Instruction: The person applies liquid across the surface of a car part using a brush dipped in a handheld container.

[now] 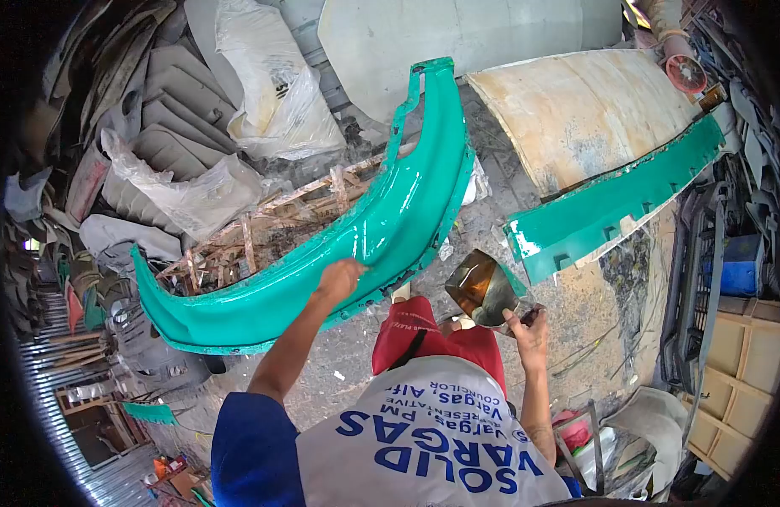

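Note:
A long curved green panel [390,224], glossy and shaped like a car bumper, spans the middle of the view. My left hand [343,279] is at its face, fingers drawn together; whatever they may hold is too small or hidden to make out. In my right hand [529,331] I grip the edge of an open container [483,287] with shiny brownish and grey inner walls. The container is tilted in front of my red shorts, apart from the panel. Its contents are not clear.
A flat green strip [610,203] lies at the right beside a stained pale sheet [589,110]. Under the curved panel stands a rusty frame [246,241]. Plastic-wrapped parts [276,84] pile up at the back left. Dark bumpers [694,287] lean at the right.

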Demonstrator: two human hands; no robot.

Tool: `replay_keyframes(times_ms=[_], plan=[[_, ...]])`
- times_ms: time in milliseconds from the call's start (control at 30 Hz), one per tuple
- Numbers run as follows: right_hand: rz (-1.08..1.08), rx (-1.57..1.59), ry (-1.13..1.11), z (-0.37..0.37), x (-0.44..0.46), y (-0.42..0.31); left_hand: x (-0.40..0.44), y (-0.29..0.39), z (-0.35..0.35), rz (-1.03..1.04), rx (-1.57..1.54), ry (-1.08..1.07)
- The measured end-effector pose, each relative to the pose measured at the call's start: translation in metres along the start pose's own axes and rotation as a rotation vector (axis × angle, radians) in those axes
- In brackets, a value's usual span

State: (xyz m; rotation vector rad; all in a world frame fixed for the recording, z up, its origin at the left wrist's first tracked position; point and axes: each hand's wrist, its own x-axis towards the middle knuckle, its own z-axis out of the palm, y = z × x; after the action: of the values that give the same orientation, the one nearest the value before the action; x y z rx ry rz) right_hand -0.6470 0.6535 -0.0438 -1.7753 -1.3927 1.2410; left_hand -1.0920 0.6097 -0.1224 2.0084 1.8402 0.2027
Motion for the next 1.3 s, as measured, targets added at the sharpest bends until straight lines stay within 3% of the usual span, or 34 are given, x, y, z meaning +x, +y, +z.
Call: replay_keyframes(times_ms=[67, 133, 200, 367, 433, 467, 567, 667, 767, 900, 967, 1000, 1033, 1100, 1300], plan=[[-0.032, -0.009, 0.005, -0.005, 0.001, 0.002, 0.033, -0.02, -0.004, -0.187, -0.048, -0.008], [-0.065, -0.023, 0.014, -0.01, 0.002, -0.002, 0.064, -0.032, -0.011, -0.212, -0.022, -0.04], [0.095, 0.013, -0.002, -0.015, 0.0, -0.007, 0.082, -0.036, -0.018, -0.165, -0.017, 0.03], [0.132, -0.032, -0.039, -0.012, 0.005, 0.002, 0.074, 0.026, -0.051, -0.082, -0.063, 0.3], [0.13, 0.124, -0.076, -0.004, 0.01, 0.01, 0.069, 0.053, -0.06, -0.179, -0.496, 0.253], [0.129, 0.12, -0.063, 0.002, 0.014, 0.018, 0.07, 0.062, -0.063, -0.17, -0.503, 0.251], [0.029, 0.065, -0.026, 0.02, 0.02, 0.004, 0.082, 0.092, -0.073, -0.041, -0.79, 0.224], [0.043, -0.084, 0.01, 0.039, 0.026, -0.007, 0.089, 0.123, -0.096, 0.263, -0.778, 0.126], [0.061, -0.063, 0.005, 0.054, 0.02, -0.039, 0.105, 0.132, -0.085, 0.304, -0.644, -0.098], [0.008, 0.01, 0.073, 0.08, 0.012, -0.052, 0.115, 0.105, -0.037, 0.479, -0.593, -0.076], [0.07, 0.032, 0.096, 0.087, 0.008, -0.056, 0.107, 0.091, -0.037, 0.322, -0.836, 0.035], [0.121, 0.062, 0.114, 0.092, 0.007, -0.059, 0.099, 0.08, -0.047, 0.019, -1.0, -0.194], [0.131, 0.064, 0.121, 0.098, 0.007, -0.051, 0.094, 0.067, -0.048, 0.021, -0.999, -0.207], [0.105, 0.04, 0.179, 0.109, 0.006, -0.03, 0.083, 0.044, -0.043, -0.176, -1.27, -0.096], [0.171, -0.005, 0.208, 0.122, -0.006, -0.011, 0.038, -0.014, 0.017, -0.376, -1.42, -0.032]])
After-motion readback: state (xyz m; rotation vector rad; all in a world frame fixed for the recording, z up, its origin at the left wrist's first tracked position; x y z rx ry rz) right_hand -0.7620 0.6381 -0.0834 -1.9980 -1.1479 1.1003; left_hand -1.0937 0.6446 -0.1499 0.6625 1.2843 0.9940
